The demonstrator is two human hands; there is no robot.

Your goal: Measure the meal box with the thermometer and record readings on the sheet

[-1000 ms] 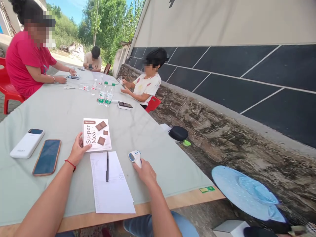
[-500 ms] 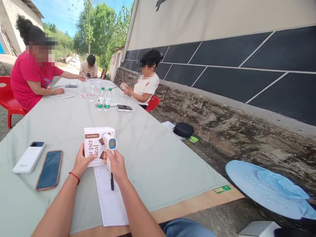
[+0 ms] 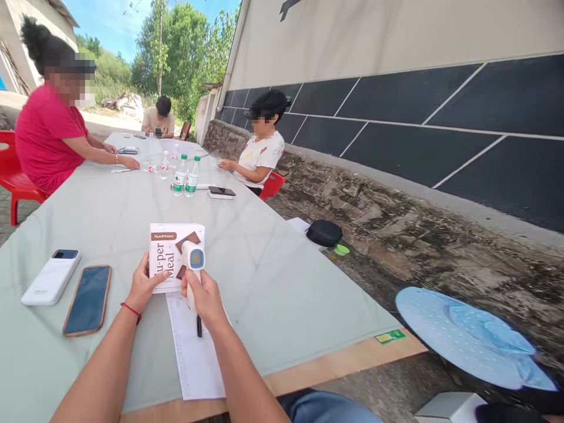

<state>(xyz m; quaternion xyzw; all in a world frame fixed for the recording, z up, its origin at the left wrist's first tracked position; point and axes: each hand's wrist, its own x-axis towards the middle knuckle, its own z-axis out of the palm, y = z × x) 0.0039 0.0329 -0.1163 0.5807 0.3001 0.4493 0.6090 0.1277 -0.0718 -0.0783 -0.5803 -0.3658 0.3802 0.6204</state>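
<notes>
My left hand (image 3: 143,286) is closed around the lower left side of a white and brown cardboard box (image 3: 164,239), which stands upright on the table. In my right hand (image 3: 206,299) is a white infrared thermometer (image 3: 190,249), gripped by its handle. Its blue-framed screen faces me, and its head is in front of the box's right part. Below the box lies a printed paper sheet (image 3: 194,370), with a black pen (image 3: 199,326) on it, partly hidden by my right hand.
Left of my hands lie a phone (image 3: 88,299) and a white power bank (image 3: 53,277). Water bottles (image 3: 180,176) and another phone (image 3: 221,191) are farther up the table (image 3: 273,282). Several people sit around it. A blue hat (image 3: 467,335) is at the right, beyond the table edge.
Both my hands keep their grips on the box and the thermometer, which has shifted slightly. The person in pink has drawn an outstretched arm back toward the near bottles.
</notes>
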